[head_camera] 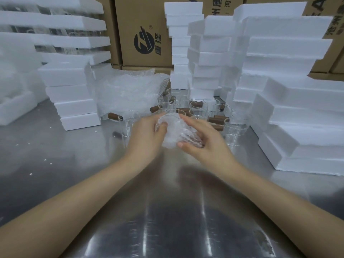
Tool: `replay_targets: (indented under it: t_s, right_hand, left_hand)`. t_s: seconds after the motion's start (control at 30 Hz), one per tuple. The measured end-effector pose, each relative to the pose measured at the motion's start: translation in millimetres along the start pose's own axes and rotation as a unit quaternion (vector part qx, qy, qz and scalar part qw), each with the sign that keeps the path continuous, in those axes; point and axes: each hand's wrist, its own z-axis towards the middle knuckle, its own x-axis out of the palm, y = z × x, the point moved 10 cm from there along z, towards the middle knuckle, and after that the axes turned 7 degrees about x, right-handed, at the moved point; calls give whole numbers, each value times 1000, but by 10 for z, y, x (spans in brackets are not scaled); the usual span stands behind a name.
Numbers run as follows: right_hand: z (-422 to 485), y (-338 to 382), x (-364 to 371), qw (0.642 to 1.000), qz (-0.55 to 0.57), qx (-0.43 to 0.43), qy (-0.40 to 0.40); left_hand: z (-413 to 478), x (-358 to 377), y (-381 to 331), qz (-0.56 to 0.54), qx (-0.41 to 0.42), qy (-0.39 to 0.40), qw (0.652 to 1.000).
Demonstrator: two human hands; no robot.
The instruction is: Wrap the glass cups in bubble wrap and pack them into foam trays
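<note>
Both my hands hold one glass cup covered in bubble wrap (174,131) above the steel table, in the middle of the view. My left hand (147,135) grips its left side, thumb curled over the wrap. My right hand (202,140) cups its right side, thumb under it and fingers laid along the top. Behind the hands stand several bare glass cups (197,113) with brown wooden handles. A loose heap of bubble wrap (130,88) lies behind them to the left. Foam trays (290,108) are stacked at the right.
More foam stacks stand at the left (72,94) and in the back middle (202,58). An open foam tray (16,110) sits at the far left edge. Cardboard boxes (145,34) form a wall behind. The steel table (167,202) stretches towards me, with small foam crumbs on its left part.
</note>
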Motion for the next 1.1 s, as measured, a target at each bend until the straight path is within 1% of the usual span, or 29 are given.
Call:
replay_targets:
  t_s: [0.07, 0.1, 0.17, 0.23, 0.27, 0.33, 0.37, 0.43, 0.47, 0.53, 0.57, 0.63, 0.73, 0.77, 0.8, 0.83, 0.87, 0.9, 0.93, 0.97, 1.03, 1.1]
  right_hand:
    - [26, -53, -30, 997, 72, 38, 3]
    - [42, -77, -35, 991, 120, 53, 12]
    - [81, -127, -56, 972, 218, 82, 29]
    - [101, -174, -21, 950, 288, 110, 52]
    - [101, -186, 14, 942, 306, 117, 66]
    - [88, -220, 78, 933, 323, 129, 88]
    - [83, -252, 92, 929, 330, 140, 95]
    - [81, -344, 81, 917, 346, 172, 101]
    - [76, -389, 74, 912, 350, 187, 105]
    - [52, -446, 105, 912, 336, 205, 119]
    - [36, -460, 138, 916, 319, 206, 129]
    - [14, -470, 201, 925, 289, 198, 149]
    - [32, -477, 212, 928, 276, 192, 163]
    - [46, -487, 193, 928, 275, 195, 159]
    - [60, -508, 160, 931, 266, 199, 150]
    - [78, -531, 109, 941, 240, 199, 135]
    - [100, -542, 43, 955, 193, 192, 118]
    - [120, -526, -21, 970, 136, 174, 102]
    - [134, -492, -68, 980, 88, 153, 91]
    - [142, -455, -96, 986, 59, 134, 83]
    - [143, -410, -107, 991, 23, 106, 75]
    - [139, -393, -97, 993, -41, 86, 72]
  left_hand:
    - [12, 61, 58, -22, -24, 21, 999]
    - [25, 85, 91, -64, -51, 30, 996]
    - [64, 137, 197, -183, -110, 48, 976]
    - [68, 217, 282, -252, -153, 86, 952]
    - [33, 294, 313, -277, -174, 122, 937]
    - [-70, 447, 344, -281, -190, 198, 920]
    - [-101, 490, 348, -275, -188, 219, 917]
    - [-132, 530, 357, -274, -198, 229, 913]
    - [-161, 557, 356, -284, -210, 236, 905]
    - [-231, 618, 378, -297, -231, 252, 892]
    - [-258, 631, 415, -289, -236, 250, 893]
    - [-274, 616, 466, -281, -236, 220, 904]
    - [-264, 609, 435, -305, -231, 181, 906]
    - [-228, 582, 416, -303, -218, 166, 913]
    - [-171, 520, 396, -289, -195, 140, 927]
    - [-88, 417, 364, -257, -153, 103, 949]
    - [-1, 286, 287, -201, -89, 71, 973]
    - [55, 176, 177, -142, -12, 53, 988]
    - [77, 118, 77, -96, 56, 55, 992]
    - [72, 114, -5, -67, 104, 79, 989]
    - [9, 236, -76, -5, 163, 169, 972]
    - [-91, 382, -159, 113, 233, 225, 939]
